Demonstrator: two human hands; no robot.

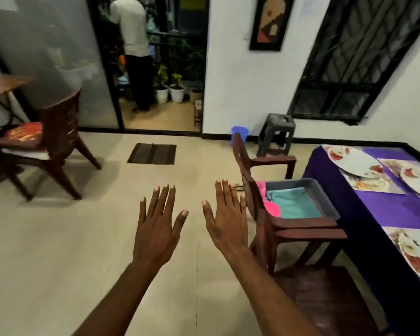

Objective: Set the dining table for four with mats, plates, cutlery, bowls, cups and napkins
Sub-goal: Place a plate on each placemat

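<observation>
Tiled floor, left hand, right hand, grips released, fingers pointing forward.

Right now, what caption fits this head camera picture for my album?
Two empty open hands, left hand and right hand, beside the grey tray of cloths and the purple-clothed dining table.

Dining table and plates at three o'clock cut by right edge; basket contents indistinct.

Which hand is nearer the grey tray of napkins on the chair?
Right. The right hand hovers open just left of the grey tray; the left hand is farther left, over the floor.
</observation>
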